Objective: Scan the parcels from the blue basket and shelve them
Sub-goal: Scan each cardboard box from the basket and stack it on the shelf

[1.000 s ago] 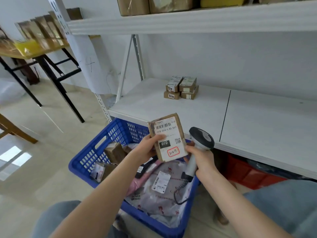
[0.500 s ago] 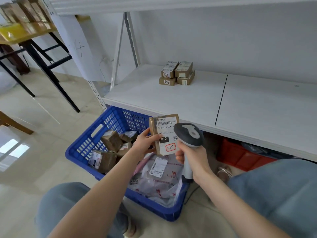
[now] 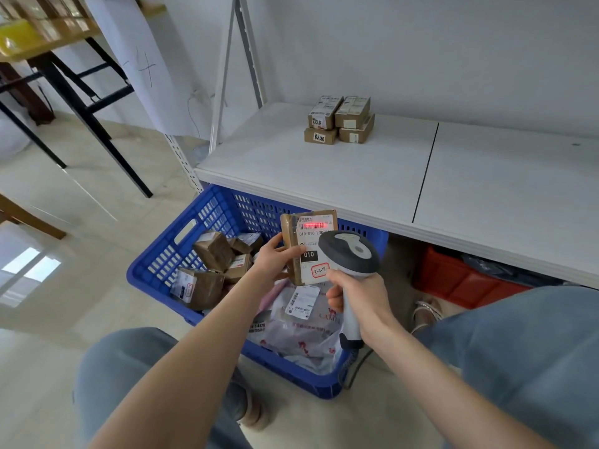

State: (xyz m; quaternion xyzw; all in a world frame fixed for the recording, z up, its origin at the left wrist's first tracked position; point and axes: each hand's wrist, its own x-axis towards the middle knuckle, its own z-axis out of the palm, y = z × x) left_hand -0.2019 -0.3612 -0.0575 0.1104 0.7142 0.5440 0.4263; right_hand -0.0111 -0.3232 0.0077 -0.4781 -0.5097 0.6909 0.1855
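A brown parcel (image 3: 304,242) is clamped in the left grip (image 3: 275,259) above the blue basket (image 3: 181,252); the scanner (image 3: 351,251) is clamped in the right grip (image 3: 359,296), a red line cast on the barcode (image 3: 312,225).

Parcel depot or pickup-point storeroom. White steel shelving (image 3: 324,176) carries four small numbered cartons (image 3: 338,119), stacked near the wall. A paper sheet (image 3: 142,66) marked "4" hangs on the upright. On the pale tiled floor, a blue basket (image 3: 181,254) of labelled packages. A red crate (image 3: 453,283) sits under the shelf. A handheld barcode scanner (image 3: 351,254) throws a red line across the shipping label of a parcel (image 3: 308,241).
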